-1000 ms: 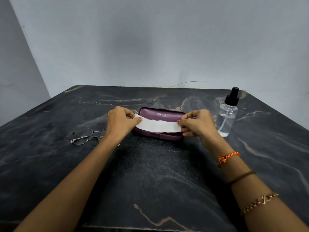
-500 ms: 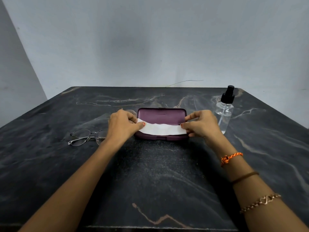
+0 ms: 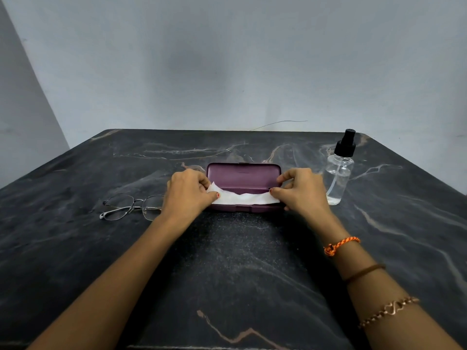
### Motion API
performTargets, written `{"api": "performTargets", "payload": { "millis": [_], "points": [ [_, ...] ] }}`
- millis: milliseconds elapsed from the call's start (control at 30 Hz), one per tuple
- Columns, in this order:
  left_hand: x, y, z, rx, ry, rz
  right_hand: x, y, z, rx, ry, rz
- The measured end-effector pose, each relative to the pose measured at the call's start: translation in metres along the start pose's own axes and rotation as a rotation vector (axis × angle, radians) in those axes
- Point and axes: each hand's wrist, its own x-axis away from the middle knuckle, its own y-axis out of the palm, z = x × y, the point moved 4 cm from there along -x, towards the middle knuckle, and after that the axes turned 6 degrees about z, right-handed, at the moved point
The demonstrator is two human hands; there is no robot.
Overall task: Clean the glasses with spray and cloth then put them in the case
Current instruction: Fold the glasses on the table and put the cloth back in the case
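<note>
Against the frame half a second earlier, the purple lid is seen raised further, its inner face now exposed, and the white cloth sags lower across the opening; the grip at its two ends is unchanged. Nearest the camera, the dark marble-patterned surface [image 3: 235, 274] is crossed by pale and rust veins and looks finely speckled. On the right forearm an orange braided thread [image 3: 341, 245], a thin brown band [image 3: 364, 271] and a metal chain bracelet [image 3: 388, 310] are worn. The left hand [image 3: 188, 193] is closed on one end of the cloth [image 3: 242, 198], pinched between thumb and fingers; the right hand [image 3: 302, 189] is closed on the other end. The cloth is thin, soft and creased, stretched over the open glasses case [image 3: 243, 175], a rounded rectangular hard shell. Thin wire-framed glasses [image 3: 131, 207] lie on the surface just left of the left hand, outside the case. A clear plastic spray bottle [image 3: 340, 173] with a black nozzle stands upright beyond the right hand.
</note>
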Motion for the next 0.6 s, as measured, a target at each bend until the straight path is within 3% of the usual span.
{"api": "performTargets", "payload": {
  "millis": [367, 600],
  "points": [
    [0.0024, 0.0021, -0.0036, 0.041, 0.001, 0.025, 0.0006, 0.0039, 0.0033, 0.034, -0.021, 0.004],
    [0.0051, 0.0009, 0.0016, 0.015, 0.095, -0.017, 0.0033, 0.0047, -0.0007, 0.078, -0.063, 0.059]
  ]
}}
